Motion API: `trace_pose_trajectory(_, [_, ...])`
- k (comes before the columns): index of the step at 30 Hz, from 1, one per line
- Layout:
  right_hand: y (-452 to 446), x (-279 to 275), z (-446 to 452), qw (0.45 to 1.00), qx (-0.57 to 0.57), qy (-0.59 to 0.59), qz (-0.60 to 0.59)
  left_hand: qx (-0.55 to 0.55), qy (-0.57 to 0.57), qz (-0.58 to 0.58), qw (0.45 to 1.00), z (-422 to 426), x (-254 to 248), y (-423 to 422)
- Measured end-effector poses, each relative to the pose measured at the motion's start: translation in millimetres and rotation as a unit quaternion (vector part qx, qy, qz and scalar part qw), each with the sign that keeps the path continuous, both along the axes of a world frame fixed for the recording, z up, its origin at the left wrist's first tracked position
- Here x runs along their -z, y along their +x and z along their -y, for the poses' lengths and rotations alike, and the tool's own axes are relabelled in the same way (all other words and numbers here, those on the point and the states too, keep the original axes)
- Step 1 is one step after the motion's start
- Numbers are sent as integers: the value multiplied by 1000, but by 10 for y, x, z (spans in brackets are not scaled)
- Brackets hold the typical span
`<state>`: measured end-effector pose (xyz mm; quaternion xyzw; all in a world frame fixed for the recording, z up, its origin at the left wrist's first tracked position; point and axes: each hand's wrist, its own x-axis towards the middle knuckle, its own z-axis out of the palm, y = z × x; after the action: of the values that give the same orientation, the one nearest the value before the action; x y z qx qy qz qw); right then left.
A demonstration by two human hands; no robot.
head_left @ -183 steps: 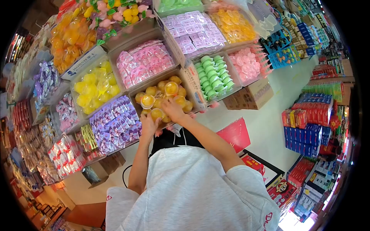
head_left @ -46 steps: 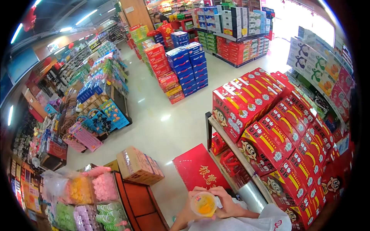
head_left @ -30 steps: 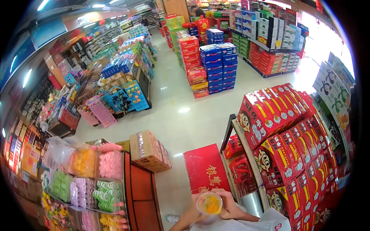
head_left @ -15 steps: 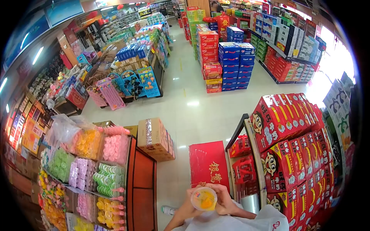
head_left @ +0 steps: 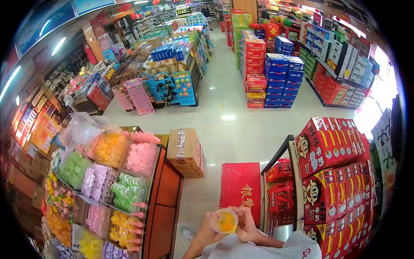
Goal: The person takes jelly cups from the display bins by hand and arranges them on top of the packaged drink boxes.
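Withdrawn from the bin of yellow cups, the left hand and right hand curl their fingers closed around a round, clear plastic cup.

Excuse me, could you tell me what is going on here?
A person in a shop aisle holds a clear plastic cup with yellow-orange contents between the left hand and the right hand, in front of the body. Just ahead, a red box with gold lettering lies on the floor. To the left is a display stand with bins of colourful goods; to the right, red milk boxes are stacked on a rack.
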<state>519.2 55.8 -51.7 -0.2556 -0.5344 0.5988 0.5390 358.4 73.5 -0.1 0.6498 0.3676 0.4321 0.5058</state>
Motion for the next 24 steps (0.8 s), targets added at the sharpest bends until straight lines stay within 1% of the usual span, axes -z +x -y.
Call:
trace_pose_trajectory(1, [-46,-3,10,1000,0,-10,-9,-4,-1,1,1000,15,79,-76])
trace_pose_trajectory(2, [-92,-6,29,1000,-4,-12,-6,13,53,-59,997,33,230,-181])
trace_pose_trajectory(3, [-135,-7,35,1000,-1,-18,-7,31,107,-118,987,28,241,-222])
trace_pose_trajectory(4, [-159,-9,40,1000,2,-24,-7,28,106,-114,987,50,244,-230])
trace_pose_trajectory(6, [-187,-14,63,1000,10,-17,11,-15,150,-107,983,100,214,-252])
trace_pose_trajectory(7, [-206,-12,76,999,19,-9,26,-15,148,-105,983,117,294,-286])
trace_pose_trajectory(9, [-238,66,142,999,29,-7,24,-5,95,-138,986,167,524,-359])
trace_pose_trajectory(10, [-243,93,179,999,37,-4,21,-7,91,-133,987,158,377,-356])
trace_pose_trajectory(12, [-260,49,158,999,29,-6,12,26,85,-104,991,114,102,-356])
trace_pose_trajectory(14, [-237,33,183,1000,22,-8,4,35,66,-89,993,140,283,-369])
trace_pose_trajectory(15, [-220,36,197,999,11,-34,-6,46,52,-81,994,131,283,-359])
trace_pose_trajectory(16, [-203,39,207,998,1,-60,-17,46,51,-77,995,142,259,-348])
trace_pose_trajectory(17, [-186,30,213,998,0,-62,-13,52,14,-57,997,161,214,-334])
trace_pose_trajectory(18, [-165,12,213,999,0,-47,-5,59,-24,-37,997,165,140,-304])
trace_pose_trajectory(19, [-138,-4,221,999,-2,-33,3,58,-26,-33,997,160,97,-270])
trace_pose_trajectory(21, [-80,-33,212,1000,-2,-24,10,25,100,-32,994,128,37,-211])
trace_pose_trajectory(24, [-25,-27,201,1000,10,3,29,49,78,-2,996,129,148,-135])
